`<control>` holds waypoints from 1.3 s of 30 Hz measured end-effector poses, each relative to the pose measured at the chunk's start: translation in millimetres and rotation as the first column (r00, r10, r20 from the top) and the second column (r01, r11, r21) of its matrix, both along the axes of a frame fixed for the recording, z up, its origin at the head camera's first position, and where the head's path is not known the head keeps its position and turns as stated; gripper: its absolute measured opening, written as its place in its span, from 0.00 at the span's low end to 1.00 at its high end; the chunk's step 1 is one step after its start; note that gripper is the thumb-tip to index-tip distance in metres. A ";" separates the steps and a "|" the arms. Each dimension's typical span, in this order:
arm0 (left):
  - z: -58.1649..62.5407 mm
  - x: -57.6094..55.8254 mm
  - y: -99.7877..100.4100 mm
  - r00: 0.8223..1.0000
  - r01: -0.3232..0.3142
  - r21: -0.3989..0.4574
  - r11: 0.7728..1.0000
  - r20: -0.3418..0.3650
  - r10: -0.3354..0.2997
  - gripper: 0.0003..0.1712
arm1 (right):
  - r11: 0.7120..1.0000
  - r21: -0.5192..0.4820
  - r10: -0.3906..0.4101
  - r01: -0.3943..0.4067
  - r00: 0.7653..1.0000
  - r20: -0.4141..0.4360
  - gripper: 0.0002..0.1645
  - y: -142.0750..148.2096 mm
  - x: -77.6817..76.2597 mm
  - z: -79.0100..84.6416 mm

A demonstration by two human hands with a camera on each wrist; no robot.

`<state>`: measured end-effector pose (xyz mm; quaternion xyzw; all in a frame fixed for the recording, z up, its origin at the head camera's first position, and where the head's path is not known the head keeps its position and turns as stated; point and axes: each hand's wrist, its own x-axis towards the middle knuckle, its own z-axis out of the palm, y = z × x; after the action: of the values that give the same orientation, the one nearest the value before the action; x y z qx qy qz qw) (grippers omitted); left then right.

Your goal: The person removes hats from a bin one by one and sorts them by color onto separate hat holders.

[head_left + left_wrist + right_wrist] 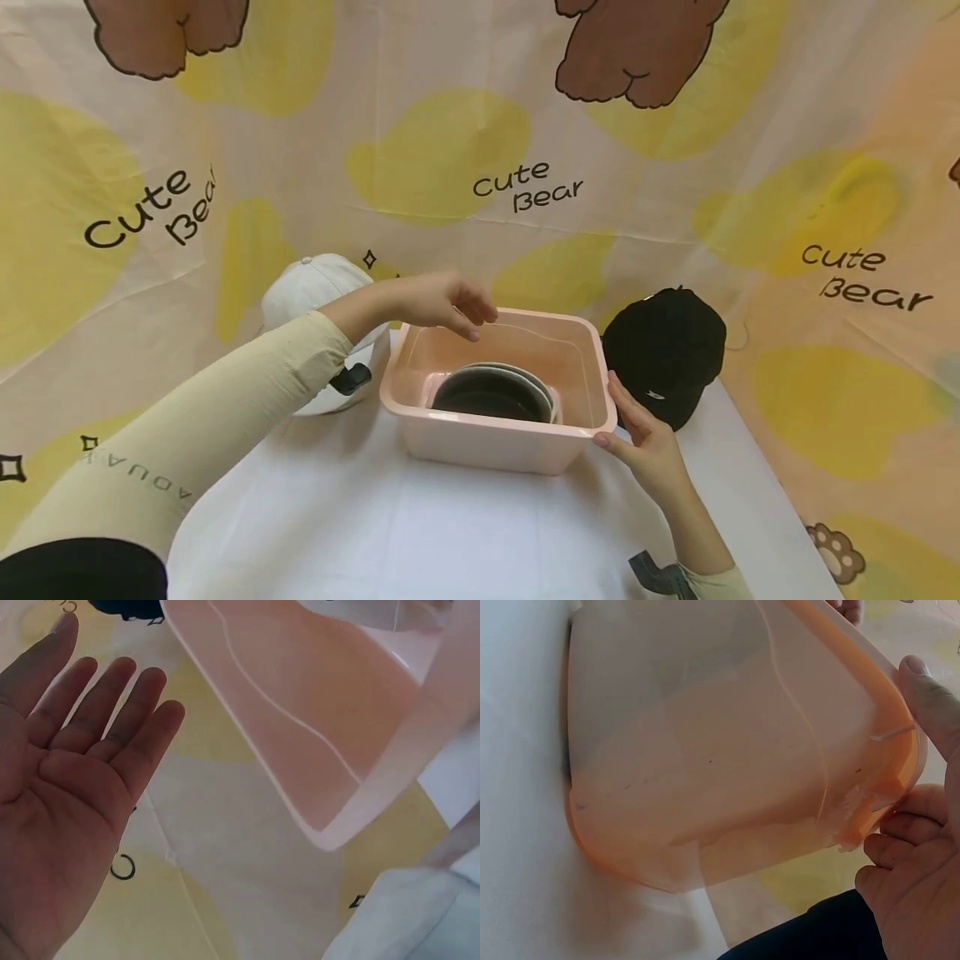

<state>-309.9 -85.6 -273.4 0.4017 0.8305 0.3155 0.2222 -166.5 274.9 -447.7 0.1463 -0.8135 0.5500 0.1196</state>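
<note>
White tabletop (480, 533), faintly creased, right edge slanting; pink rectangular basin (487, 443) set near the far side, its open top upward; white cap (311, 287) just beside it at left, black cap (667, 350) just beside it at right

One basin (487, 446); two caps (663, 354) outside; two hands (651, 446); two-plus rounded items (491, 393) inside

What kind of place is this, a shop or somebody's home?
I can't tell which; it looks like a small staged corner, probably indoors. A cartoon "Cute Bear" cloth forms the backdrop, and a pink basin sits on a white table.
</note>
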 end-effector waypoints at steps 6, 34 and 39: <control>-19.4 -6.6 7.7 0.997 0.055 -0.032 0.998 0.063 -0.053 0.22 | 1.000 0.002 0.000 0.000 1.000 -0.009 0.48 -1.2 0.1 -2.1; -47.6 -15.6 18.7 0.984 0.105 -0.088 0.991 0.153 -0.090 0.23 | 1.000 -0.004 -0.007 0.006 0.999 -0.031 0.49 -1.7 -0.5 -1.9; -51.0 -17.9 18.8 0.982 0.094 -0.076 0.993 0.169 -0.080 0.22 | 1.000 -0.001 -0.003 0.003 1.000 -0.025 0.48 -1.4 -0.6 -2.2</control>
<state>-327.8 -66.8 -324.4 0.4004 0.8032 0.3027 0.3208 -167.1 273.5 -449.9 0.1519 -0.8120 0.5481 0.1309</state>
